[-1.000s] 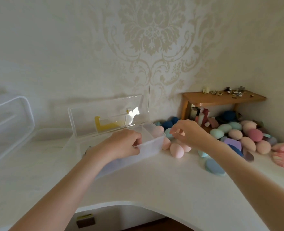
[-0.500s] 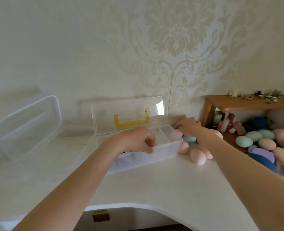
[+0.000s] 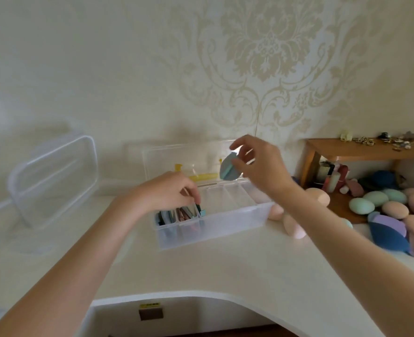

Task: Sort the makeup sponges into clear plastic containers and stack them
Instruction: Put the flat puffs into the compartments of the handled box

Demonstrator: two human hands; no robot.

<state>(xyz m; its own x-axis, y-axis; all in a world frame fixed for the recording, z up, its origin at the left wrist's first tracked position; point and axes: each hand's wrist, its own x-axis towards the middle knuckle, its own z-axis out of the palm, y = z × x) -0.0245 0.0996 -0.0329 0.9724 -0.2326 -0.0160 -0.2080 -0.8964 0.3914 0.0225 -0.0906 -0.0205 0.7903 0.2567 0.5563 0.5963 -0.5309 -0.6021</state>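
You pinch a flat, round, pale-blue makeup sponge (image 3: 229,169) by its edge in your right hand (image 3: 262,167), holding it above the clear plastic compartment box (image 3: 215,216); it looks light and soft, so a gentle edge grip should do. Your left hand (image 3: 169,192) curls its fingers onto the upright flat sponges (image 3: 176,215) packed in the box's left compartment, below and left of the raised one.
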